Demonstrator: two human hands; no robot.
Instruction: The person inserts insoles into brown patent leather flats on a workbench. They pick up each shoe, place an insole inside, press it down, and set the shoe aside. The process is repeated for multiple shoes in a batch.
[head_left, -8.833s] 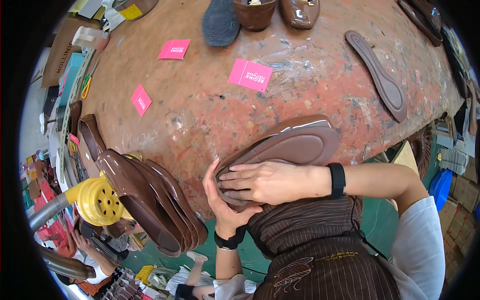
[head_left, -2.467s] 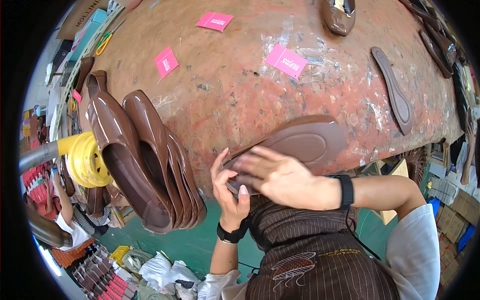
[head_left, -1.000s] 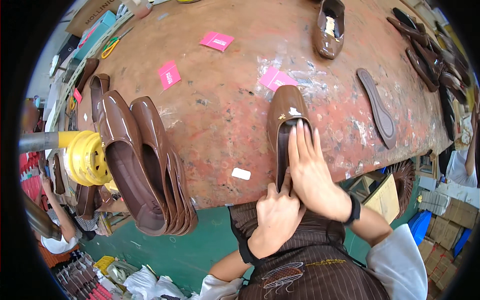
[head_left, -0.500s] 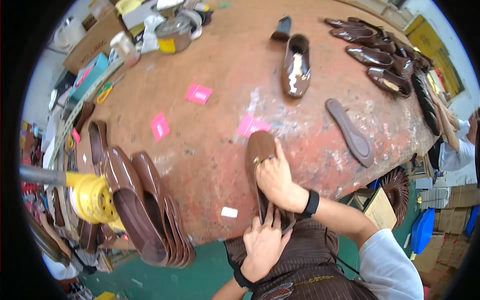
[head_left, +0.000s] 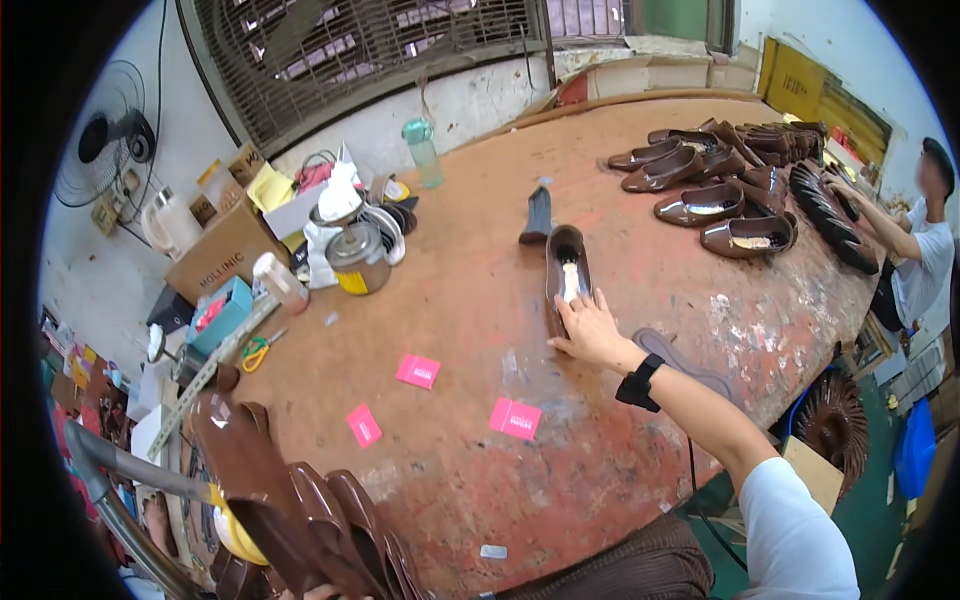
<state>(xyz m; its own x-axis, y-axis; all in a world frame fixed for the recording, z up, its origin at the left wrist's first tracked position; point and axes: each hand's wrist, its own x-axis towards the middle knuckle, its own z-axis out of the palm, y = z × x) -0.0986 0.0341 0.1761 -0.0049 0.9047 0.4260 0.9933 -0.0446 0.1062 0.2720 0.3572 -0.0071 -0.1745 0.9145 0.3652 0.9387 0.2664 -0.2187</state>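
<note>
A glossy brown slip-on shoe (head_left: 568, 262) lies on the worn red-brown table, its toe toward me. My right hand (head_left: 592, 330) rests over that toe, fingers spread and thumb at its left side. At the lower left, a brown shoe (head_left: 240, 470), blurred by motion, stands tilted with its toe up beside a stack of nested brown shoes (head_left: 345, 520). Only a few fingers of my left hand (head_left: 322, 592) show at the bottom edge, closed on the tilted shoe's heel end. Partly behind my right forearm lies a brown sole (head_left: 685, 360).
Pink cards (head_left: 515, 418) are scattered across the table. A dark wedge-shaped block (head_left: 537, 215) stands behind the shoe. Several brown shoes (head_left: 700, 205) crowd the far right, near another person (head_left: 925, 240). Scissors (head_left: 258, 350) and a metal pot (head_left: 357, 258) are at the left.
My right hand has left the shoe in front of me and reached forward to the other one. My left hand has moved left to the stack with a shoe. The view has tilted up.
</note>
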